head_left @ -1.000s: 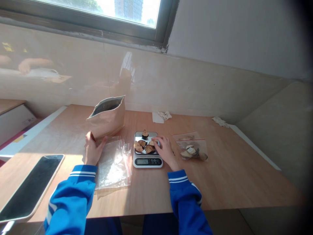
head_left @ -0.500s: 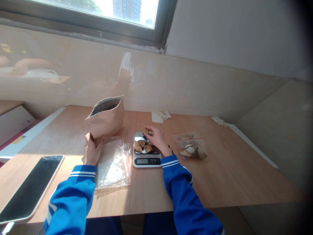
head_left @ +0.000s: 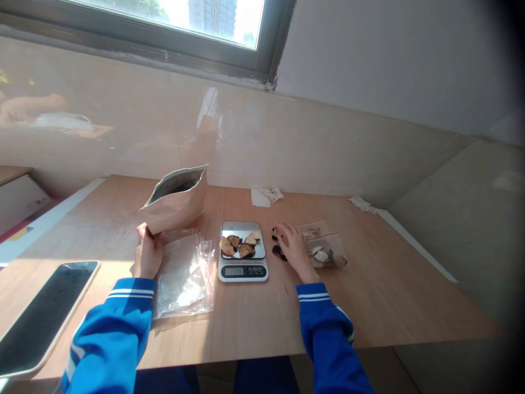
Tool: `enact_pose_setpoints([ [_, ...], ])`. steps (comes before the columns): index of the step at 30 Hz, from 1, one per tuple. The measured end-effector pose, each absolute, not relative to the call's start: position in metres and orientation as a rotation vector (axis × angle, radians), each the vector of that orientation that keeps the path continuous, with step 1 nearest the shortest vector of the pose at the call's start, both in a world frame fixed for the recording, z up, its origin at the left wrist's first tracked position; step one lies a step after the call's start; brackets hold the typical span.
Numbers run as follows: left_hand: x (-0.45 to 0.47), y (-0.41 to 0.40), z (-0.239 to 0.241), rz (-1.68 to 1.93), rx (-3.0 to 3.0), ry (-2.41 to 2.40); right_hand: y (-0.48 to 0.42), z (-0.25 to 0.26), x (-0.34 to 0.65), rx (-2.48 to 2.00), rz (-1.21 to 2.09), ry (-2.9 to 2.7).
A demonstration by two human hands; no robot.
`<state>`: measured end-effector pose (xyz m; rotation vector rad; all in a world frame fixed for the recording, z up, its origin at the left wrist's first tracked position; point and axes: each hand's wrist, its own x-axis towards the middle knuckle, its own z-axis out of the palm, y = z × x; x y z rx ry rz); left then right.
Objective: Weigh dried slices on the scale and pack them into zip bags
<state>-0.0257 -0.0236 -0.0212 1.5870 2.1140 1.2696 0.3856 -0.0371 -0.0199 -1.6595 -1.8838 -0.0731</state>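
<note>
A digital kitchen scale (head_left: 243, 272) stands mid-table. Several dried brown slices (head_left: 246, 250) lie on its metal pan, and the display digits are too small to read surely. Right of the scale, my right hand (head_left: 294, 250) is low over the table, its fingertips on a dried slice (head_left: 276, 233). A darker slice (head_left: 279, 252) lies just below those fingers. My left hand (head_left: 148, 253) has its fingers closed at the lower left corner of an upright kraft pouch (head_left: 176, 208), whose top gapes. Clear zip bags (head_left: 184, 279) lie flat between that hand and the scale.
Zip bags with slices (head_left: 324, 253) lie beyond my right wrist. A phone (head_left: 45, 312) rests at the left. Crumpled paper (head_left: 271, 195) is near the wall, with another paper scrap (head_left: 363, 205) farther right. A white box (head_left: 20, 200) stands at the far left.
My right hand has moved right, from above the scale pan to the table beside it, with a slice at its fingertips. My left hand stays by the pouch. The view has shifted slightly.
</note>
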Motion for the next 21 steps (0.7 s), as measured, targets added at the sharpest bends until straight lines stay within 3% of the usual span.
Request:
enact_pose_setpoints([
  [9, -0.024, -0.025, -0.018, 1.216, 1.549, 2.127, -0.07, -0.042, 0.387, -1.621, 0.027, -2.005],
  [17, -0.017, -0.028, -0.01, 1.328, 1.451, 1.989, -0.043, 0.035, 0.323, -1.342, 0.238, -1.812],
  [21, -0.018, -0.026, -0.014, 1.421, 1.477, 1.903, -0.022, 0.039, 0.29, -1.228, 0.409, -1.944],
])
